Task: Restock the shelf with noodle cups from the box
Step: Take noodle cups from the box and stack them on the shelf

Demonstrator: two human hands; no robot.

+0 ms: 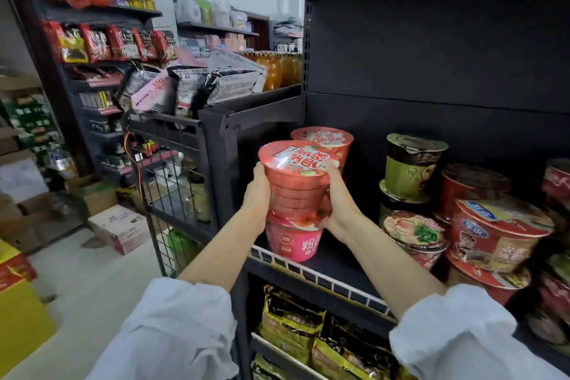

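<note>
I hold a red noodle cup (295, 185) between both hands at the left end of the black shelf (336, 259). My left hand (258, 191) grips its left side and my right hand (336, 197) grips its right side and base. The cup sits on top of a pink noodle cup (291, 242) that stands on the shelf; whether the two touch is hard to tell. Another red cup (324, 142) stands stacked behind them. The box is not visible.
Green cups (413, 170) and red noodle bowls (496, 234) fill the shelf to the right. A white wire rail (317, 278) edges the shelf front. Yellow noodle packs (296, 321) lie below. A wire rack (172, 163) and floor cartons (120, 227) stand to the left.
</note>
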